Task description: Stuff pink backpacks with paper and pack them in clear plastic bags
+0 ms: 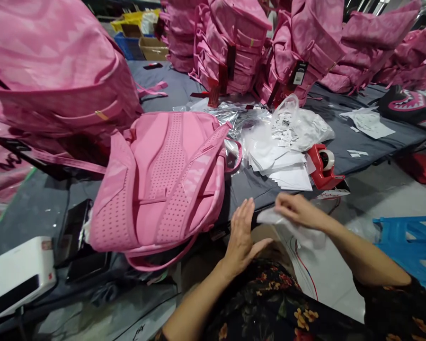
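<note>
My left hand (pixel 241 241) is open, fingers apart, with nothing in it, close to the lower right side of a pink backpack (pixel 159 184). That backpack lies on its front with its padded, perforated back panel and straps facing up. My right hand (pixel 298 210) pinches a crumpled white sheet (pixel 280 222) of thin paper or film, just right of my left hand. Beyond my hands, a pile of white paper sheets (pixel 282 168) and a clear plastic bag (pixel 298 125) lie on the grey table cover (pixel 259 187).
A red tape dispenser (pixel 323 166) stands right of the papers. Stacks of pink backpacks (pixel 230 47) with dark hang tags line the far side of the table. A large pink backpack (pixel 53 71) sits at left, a white box-like device (pixel 23 274) lower left, and a blue plastic stool (pixel 408 244) at right.
</note>
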Demonstrator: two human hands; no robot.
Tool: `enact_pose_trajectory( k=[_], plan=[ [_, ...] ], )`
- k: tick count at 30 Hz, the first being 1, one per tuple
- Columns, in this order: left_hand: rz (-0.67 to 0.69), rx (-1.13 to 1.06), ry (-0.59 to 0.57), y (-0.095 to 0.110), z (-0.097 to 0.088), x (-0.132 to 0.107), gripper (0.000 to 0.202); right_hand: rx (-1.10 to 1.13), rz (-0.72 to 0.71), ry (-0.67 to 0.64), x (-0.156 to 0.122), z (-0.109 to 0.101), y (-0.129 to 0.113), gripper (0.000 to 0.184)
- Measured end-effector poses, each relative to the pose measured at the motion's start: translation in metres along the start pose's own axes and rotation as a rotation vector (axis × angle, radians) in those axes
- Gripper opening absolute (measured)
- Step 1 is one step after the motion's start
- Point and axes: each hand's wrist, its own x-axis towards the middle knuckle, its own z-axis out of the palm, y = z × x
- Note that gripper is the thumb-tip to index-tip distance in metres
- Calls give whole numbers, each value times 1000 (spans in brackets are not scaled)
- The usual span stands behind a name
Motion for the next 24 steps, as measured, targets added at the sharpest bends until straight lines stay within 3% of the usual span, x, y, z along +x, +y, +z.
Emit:
enact_pose_trajectory(
  k=[2, 4, 7, 9, 12, 15, 19, 22, 24],
  plan=[
    [-202, -270, -118, 2, 12, 6, 84, 205, 54, -198, -7, 22, -15, 40],
    [-464, -546, -199, 4, 18, 4, 64, 329, 109, -237, -9, 31, -15, 42],
    [-726, -687, -122, 7, 16, -6, 46, 425, 104, -241, -8, 34, -5, 56],
    [-755, -618, -5, 8, 12, -13, 39, 442, 74, -173, -3, 40, -1, 50],
    [-686, -412, 136, 5, 8, -19, 30, 418, 18, -17, 12, 62, -7, 28],
    [-573, -212, 228, 1, -2, -30, 25, 371, -79, 48, 26, 84, -16, 32],
    [-486, -40, 379, -1, -24, -63, 35, 192, -265, -38, 36, 86, -10, 36],
    [-573, 133, 554, -5, -32, -80, 33, 77, -325, -95, 44, 73, 1, 37],
    [-658, 142, 576, -12, -26, -77, 39, 78, -325, -143, 49, 65, 2, 36]
  ],
)
